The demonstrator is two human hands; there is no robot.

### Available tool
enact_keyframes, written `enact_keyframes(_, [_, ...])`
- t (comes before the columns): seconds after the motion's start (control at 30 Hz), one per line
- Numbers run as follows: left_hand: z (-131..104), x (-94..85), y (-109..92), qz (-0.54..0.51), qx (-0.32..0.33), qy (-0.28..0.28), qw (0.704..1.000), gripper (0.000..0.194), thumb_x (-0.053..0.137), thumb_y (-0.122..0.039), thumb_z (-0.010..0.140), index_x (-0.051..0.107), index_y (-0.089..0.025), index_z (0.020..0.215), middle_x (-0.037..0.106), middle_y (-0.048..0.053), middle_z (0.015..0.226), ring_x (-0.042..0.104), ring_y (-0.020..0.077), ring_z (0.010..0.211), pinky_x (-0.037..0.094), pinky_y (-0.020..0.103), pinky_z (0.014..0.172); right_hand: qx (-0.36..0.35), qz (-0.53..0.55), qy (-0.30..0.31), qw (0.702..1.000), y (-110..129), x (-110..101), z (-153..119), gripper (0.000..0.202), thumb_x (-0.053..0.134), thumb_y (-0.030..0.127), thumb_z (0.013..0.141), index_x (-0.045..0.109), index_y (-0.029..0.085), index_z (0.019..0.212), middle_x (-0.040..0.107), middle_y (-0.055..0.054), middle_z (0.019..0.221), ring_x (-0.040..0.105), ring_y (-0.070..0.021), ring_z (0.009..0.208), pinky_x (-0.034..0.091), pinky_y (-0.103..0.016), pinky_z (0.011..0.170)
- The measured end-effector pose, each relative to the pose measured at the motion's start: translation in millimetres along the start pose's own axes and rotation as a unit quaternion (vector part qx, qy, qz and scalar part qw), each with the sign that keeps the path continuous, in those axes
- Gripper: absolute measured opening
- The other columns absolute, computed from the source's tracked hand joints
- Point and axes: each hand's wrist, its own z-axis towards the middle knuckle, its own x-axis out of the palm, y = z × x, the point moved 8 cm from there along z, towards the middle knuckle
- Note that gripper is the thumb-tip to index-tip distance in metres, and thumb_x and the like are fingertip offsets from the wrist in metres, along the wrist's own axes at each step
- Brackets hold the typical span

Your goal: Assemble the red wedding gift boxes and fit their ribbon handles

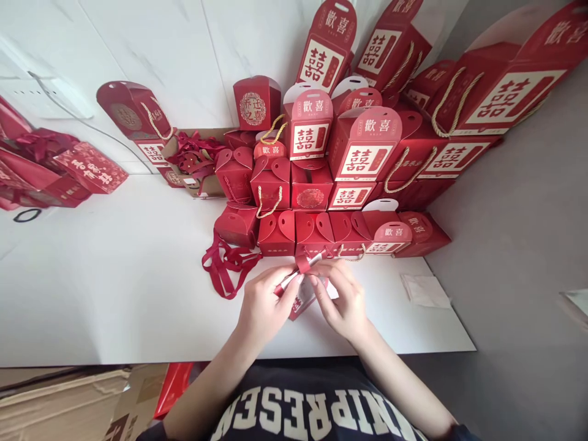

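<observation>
Between my hands, above the near middle of the white table, is a small red and white gift box (303, 300), its front partly covered by my fingers. A red ribbon (303, 263) loops up at the top of this box. My left hand (271, 293) is closed, thumb and fingers pinching the ribbon and the box's top edge. From the other side my right hand (339, 294) pinches at the ribbon with thumb and forefinger. Exactly how the ribbon runs between the fingertips is hidden. A heap of loose red ribbons (225, 269) lies to the left of my left hand.
Stacked red gift boxes (312, 233), several with gold rope handles, line the wall behind my hands. An open carton (206, 185) holds more ribbons. Red bags (59, 171) lie at far left. A white tissue packet (426, 290) sits right, near the grey wall (519, 233).
</observation>
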Motion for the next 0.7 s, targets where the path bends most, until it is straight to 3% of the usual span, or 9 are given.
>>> enact_keyframes(0.13, [4, 2.9, -1, -0.006, 0.003, 0.038, 0.999, 0.012, 0.056, -0.02, 0.095, 0.068, -0.019, 0.092, 0.073, 0.004, 0.086, 0.065, 0.0159, 0.075, 0.048, 0.026, 0.068, 0.012, -0.08, -0.016, 0.997, -6, -11, 9, 0.024, 0.063, 0.023, 0.092, 0.063, 0.027, 0.115, 0.063, -0.01, 0.118, 0.059, -0.0282, 0.109, 0.043, -0.049, 0.098])
enact_keyframes(0.23, [6, 6.6, -1, -0.01, 0.014, 0.077, 0.997, 0.016, 0.052, -0.021, 0.097, 0.068, -0.019, 0.094, 0.072, 0.005, 0.091, 0.065, 0.0183, 0.084, 0.048, 0.028, 0.073, 0.007, -0.031, 0.042, 0.999, -11, -7, 15, 0.013, 0.061, 0.023, 0.093, 0.065, 0.026, 0.105, 0.068, -0.006, 0.109, 0.063, -0.0247, 0.104, 0.036, -0.052, 0.107])
enact_keyframes(0.33, [10, 9.2, -1, -0.017, 0.044, 0.111, 0.993, 0.017, 0.05, -0.021, 0.098, 0.067, -0.02, 0.097, 0.072, 0.005, 0.096, 0.065, 0.0193, 0.09, 0.049, 0.03, 0.08, 0.023, 0.038, 0.078, 0.996, -14, -3, 16, 0.007, 0.059, 0.022, 0.095, 0.064, 0.025, 0.098, 0.069, -0.004, 0.094, 0.064, -0.0217, 0.091, 0.046, -0.044, 0.095])
enact_keyframes(0.53, [18, 16.1, 8, -0.031, 0.079, 0.169, 0.982, 0.013, 0.052, -0.025, 0.099, 0.064, -0.019, 0.101, 0.071, 0.006, 0.101, 0.066, 0.0184, 0.093, 0.049, 0.029, 0.083, 0.075, 0.079, 0.071, 0.992, -19, -1, 16, 0.007, 0.063, 0.03, 0.094, 0.064, 0.023, 0.093, 0.068, -0.006, 0.092, 0.063, -0.0205, 0.085, 0.05, -0.035, 0.077])
enact_keyframes(0.7, [23, 14.8, 15, -0.03, 0.102, 0.108, 0.988, 0.02, 0.068, -0.03, 0.09, 0.062, -0.019, 0.105, 0.071, 0.006, 0.099, 0.067, 0.018, 0.09, 0.051, 0.027, 0.08, 0.095, 0.098, 0.07, 0.988, -23, 5, 16, 0.01, 0.058, 0.03, 0.098, 0.064, 0.022, 0.096, 0.068, -0.005, 0.094, 0.062, -0.0184, 0.084, 0.048, -0.031, 0.073])
